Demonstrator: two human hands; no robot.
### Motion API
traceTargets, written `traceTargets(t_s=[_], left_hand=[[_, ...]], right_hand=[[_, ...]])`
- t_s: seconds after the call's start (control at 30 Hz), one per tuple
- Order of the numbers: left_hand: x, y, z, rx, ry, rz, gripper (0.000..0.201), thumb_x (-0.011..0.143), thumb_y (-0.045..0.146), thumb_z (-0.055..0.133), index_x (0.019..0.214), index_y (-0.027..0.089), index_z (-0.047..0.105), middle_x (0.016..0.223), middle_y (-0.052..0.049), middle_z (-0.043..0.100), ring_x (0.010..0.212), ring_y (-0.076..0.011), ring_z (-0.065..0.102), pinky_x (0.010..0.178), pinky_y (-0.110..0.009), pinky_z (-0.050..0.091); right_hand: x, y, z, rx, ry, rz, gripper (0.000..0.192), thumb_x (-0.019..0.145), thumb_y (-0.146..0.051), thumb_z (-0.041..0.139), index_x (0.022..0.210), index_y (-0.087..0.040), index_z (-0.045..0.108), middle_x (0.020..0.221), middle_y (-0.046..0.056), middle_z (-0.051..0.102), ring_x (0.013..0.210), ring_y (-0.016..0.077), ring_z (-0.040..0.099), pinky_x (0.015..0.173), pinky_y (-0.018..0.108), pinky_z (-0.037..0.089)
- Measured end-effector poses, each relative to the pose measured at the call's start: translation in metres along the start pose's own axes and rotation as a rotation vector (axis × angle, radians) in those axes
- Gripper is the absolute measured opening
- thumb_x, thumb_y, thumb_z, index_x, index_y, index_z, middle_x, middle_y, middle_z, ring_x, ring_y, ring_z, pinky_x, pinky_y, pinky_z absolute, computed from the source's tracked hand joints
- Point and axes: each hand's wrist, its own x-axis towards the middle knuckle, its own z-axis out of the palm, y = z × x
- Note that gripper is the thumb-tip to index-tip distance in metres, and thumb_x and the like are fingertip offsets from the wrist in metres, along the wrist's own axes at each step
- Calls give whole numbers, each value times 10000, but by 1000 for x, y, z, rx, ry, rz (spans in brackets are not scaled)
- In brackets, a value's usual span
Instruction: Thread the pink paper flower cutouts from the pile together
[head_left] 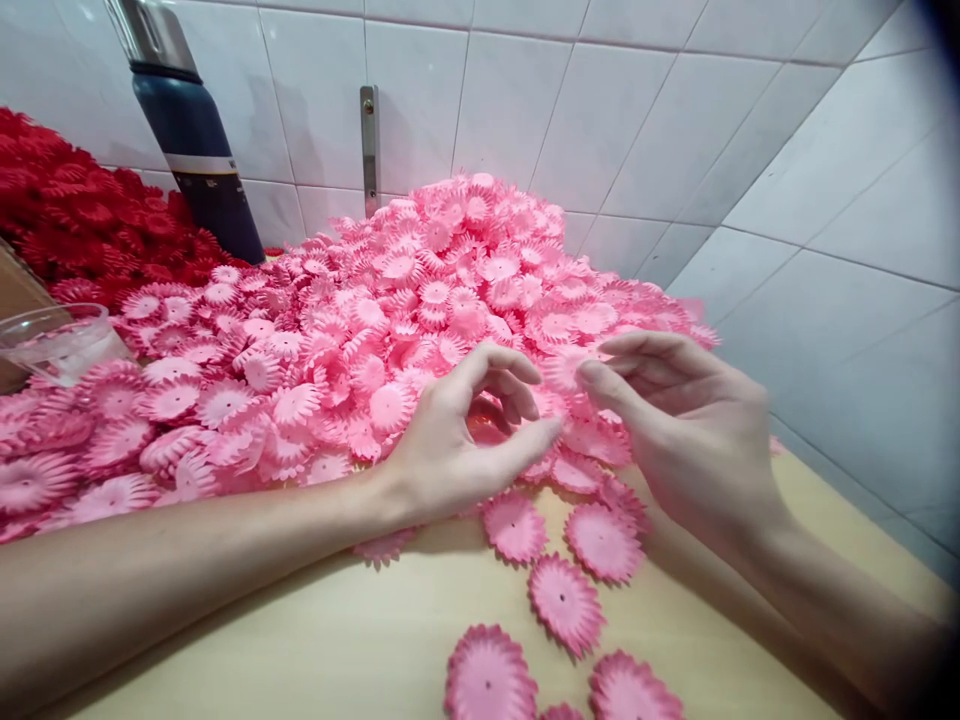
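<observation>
White glazed wall tiles meet in a corner behind a pale wooden tabletop (360, 640) that is mostly buried under a big heap of pink scalloped paper flower discs (420, 300), each with a small hole at its centre. At the far left lies a second heap of red paper flower discs (67, 210), with a dark blue metal flask (199, 160) standing against the wall behind it and a clear plastic cup (56, 340) lying at the pile's edge. Both bare forearms reach in from below to the front edge of the pink heap. The left hand (465, 440) is curled, thumb and forefinger forming a narrow ring over the discs, though whether it pinches one cannot be told. The right hand (675, 430) faces it, fingers loosely extended and nearly touching discs, seemingly holding nothing. A few pink discs lying singly (566, 600) sit on bare wood nearest the viewer; judging by this, only a handful have been drawn out and the bulk remains in the heap.
</observation>
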Motion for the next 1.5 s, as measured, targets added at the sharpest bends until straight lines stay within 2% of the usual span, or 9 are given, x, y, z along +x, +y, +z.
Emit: traceTargets(t_s=[0.2,0.37,0.47,0.57,0.73,0.83,1.0,1.23,1.5], left_hand=[[-4,6,-4,256,-458,108,222,762,108,651,968,161,589,759,8,645,652,-97,573,634,-220,465],[-4,8,-5,437,-541,150,203,802,126,634,1000,165,614,733,13,672,666,-118,586,697,-257,461],[-4,7,-4,346,-453,109,150,848,151,634,991,166,593,732,15,659,631,-95,570,633,-221,457],[-2,4,-3,237,-189,101,85,871,199,631,917,170,565,754,8,623,635,-93,562,601,-217,470],[3,-4,-3,144,148,62,102,865,213,642,870,183,545,821,1,589,697,-100,574,607,-215,505],[4,-3,-3,75,166,74,106,859,223,655,867,187,556,837,-1,586,740,-101,569,625,-201,514],[2,3,-1,-134,85,-13,153,908,302,582,992,175,601,877,-32,595,773,-120,601,623,-211,557],[4,-1,-1,-97,45,-60,196,796,229,723,979,160,717,1044,-85,672,962,-182,657,750,-269,599],[3,2,-4,-153,153,-193,280,681,211,822,943,152,743,947,-61,761,887,-204,726,781,-319,625]], right_hand=[[3,0,0,-55,116,-48,222,687,-309,825,835,-242,675,750,0,640,693,152,599,617,284,514],[1,0,-1,-127,37,-112,106,816,-344,717,876,-264,681,876,16,644,799,163,589,668,299,502],[0,1,-1,-111,23,-138,83,850,-335,682,869,-255,676,827,13,629,756,151,579,634,285,488],[-2,-1,-2,-57,-21,-173,50,851,-286,680,832,-241,671,775,6,629,717,138,585,641,277,499],[-9,-6,1,-77,-380,-151,153,731,-194,782,836,-237,680,795,4,687,720,149,648,624,273,565],[-12,-5,3,-79,-413,-97,162,745,-205,773,878,-241,688,865,13,711,799,168,681,685,294,597],[-7,2,1,-102,-286,-120,107,816,-190,701,884,-272,692,879,8,698,831,172,672,762,335,588],[-6,2,1,-149,-229,-185,104,811,-192,706,890,-259,690,882,12,692,833,181,655,763,352,553],[-6,-4,0,-47,-245,-44,53,802,-267,731,821,-234,694,801,22,686,750,172,660,657,302,563]])
